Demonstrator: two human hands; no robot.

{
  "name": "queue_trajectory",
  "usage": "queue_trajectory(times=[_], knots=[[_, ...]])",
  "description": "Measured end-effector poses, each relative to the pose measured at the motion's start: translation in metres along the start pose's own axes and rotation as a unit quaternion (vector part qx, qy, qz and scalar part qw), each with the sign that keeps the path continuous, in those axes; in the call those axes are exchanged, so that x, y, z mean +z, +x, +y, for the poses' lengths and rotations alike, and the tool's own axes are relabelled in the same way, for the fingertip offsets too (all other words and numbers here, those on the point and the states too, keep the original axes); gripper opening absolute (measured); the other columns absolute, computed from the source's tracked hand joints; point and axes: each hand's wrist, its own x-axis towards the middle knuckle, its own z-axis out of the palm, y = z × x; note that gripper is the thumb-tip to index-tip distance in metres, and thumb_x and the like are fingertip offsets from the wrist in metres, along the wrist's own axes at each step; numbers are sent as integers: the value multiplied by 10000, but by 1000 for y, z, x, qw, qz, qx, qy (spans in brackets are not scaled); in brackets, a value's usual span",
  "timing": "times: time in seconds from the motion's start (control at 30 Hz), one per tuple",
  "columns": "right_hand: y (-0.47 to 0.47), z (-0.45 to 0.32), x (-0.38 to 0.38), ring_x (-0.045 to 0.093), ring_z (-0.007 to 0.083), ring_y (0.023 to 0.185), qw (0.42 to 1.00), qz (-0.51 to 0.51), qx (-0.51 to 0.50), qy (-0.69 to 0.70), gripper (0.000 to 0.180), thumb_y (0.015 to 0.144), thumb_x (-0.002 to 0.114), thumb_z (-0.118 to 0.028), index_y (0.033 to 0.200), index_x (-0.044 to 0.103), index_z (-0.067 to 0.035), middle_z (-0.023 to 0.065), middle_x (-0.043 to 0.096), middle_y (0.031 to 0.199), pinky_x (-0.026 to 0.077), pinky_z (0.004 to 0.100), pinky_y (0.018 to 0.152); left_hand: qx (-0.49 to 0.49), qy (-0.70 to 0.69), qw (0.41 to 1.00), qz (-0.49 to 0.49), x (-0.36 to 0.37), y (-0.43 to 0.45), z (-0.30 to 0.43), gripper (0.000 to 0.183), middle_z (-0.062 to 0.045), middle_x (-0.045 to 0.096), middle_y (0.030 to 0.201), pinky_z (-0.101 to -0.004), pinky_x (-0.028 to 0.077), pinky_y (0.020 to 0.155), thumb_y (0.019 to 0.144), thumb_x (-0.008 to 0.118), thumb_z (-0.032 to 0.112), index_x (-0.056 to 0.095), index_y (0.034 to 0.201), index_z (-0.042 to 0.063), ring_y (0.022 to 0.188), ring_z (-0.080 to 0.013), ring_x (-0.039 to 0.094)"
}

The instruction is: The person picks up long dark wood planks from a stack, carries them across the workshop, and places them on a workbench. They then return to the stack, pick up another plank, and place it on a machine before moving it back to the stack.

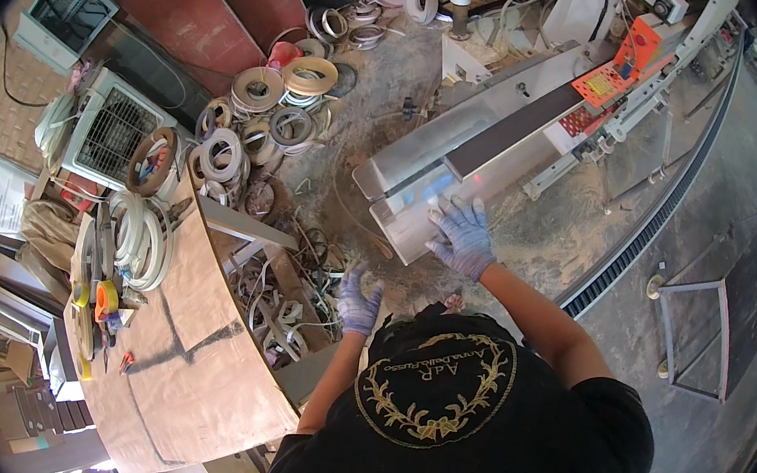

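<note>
My right hand (461, 236), in a grey-blue work glove, is spread open over the near end of a metal machine table (397, 228). Its fingertips lie at or just above the plate; contact is hard to tell. Just beyond them is the near end of a narrow dark-faced panel (504, 138), which lies along the table towards an orange perforated guard (599, 86). A small red light spot shows on the metal near the panel. My left hand (359, 299), gloved alike, hangs with fingers apart beside the workbench and holds nothing.
A workbench (211, 386) at left bears white coiled strips (137, 242), tape rolls (106, 301) and red-handled pliers (127, 362). Many edge-banding coils (258, 88) cover the floor beyond. Strip offcuts (283, 324) lie under the bench. A curved black track (633, 243) and metal-framed stand (721, 335) are at right.
</note>
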Motion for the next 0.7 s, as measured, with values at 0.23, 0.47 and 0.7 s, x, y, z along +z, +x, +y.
queue_trajectory(times=[0.23, 0.47, 0.7], knots=[[4, -6, -6, 351, 330, 1301, 1000, -19, 15, 5, 497, 785, 637, -421, 1198, 581, -150, 110, 447, 1365, 135, 569, 1099, 0, -304, 948, 98, 3, 91, -20, 482, -127, 514, 1276, -342, 346, 1044, 898, 626, 234, 464, 1282, -8, 1196, -234, 479], [6, -20, 9, 380, 312, 1281, 997, -20, 75, 6, 453, 763, 644, -427, 1126, 618, -158, 90, 477, 1342, 127, 580, 1099, 35, -358, 931, -56, -3, 227, -24, 444, -112, 536, 1233, -323, 371, 989, 879, 657, 200, 493, 1246, 14, 1128, -205, 491], [8, -21, 31, 361, 237, 1331, 985, 36, 144, -90, 358, 879, 544, -447, 1156, 612, -231, 23, 483, 1376, 106, 536, 1126, -8, -258, 938, -232, 39, 336, 21, 501, -121, 489, 1327, -329, 353, 1023, 879, 640, 214, 452, 1310, 42, 1202, -233, 465]])
